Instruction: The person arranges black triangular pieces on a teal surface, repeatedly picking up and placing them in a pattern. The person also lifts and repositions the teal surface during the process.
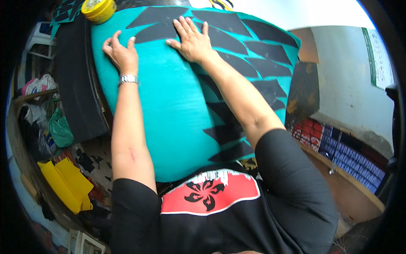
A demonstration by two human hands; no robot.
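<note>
A teal sheet [169,106] covers the work surface in front of me. Black cut pieces [270,51] with pointed ends lie on it in rows, mostly on the right and at the far end. My right hand [192,42] rests flat, fingers spread, at the end of a black piece [156,33] near the far edge. Over the sheet's far left part is my left hand [121,55], its fingers bent and apart with nothing between them. Whether its fingertips touch the sheet I cannot tell. My right forearm hides some of the pieces.
A yellow round tub [98,10] stands at the far left corner. Yellow looped handles [222,4] show at the far edge. A long black panel [78,84] runs along the left side, with a folded yellow sheet [67,184] and bags below. A wall [351,67] rises at right.
</note>
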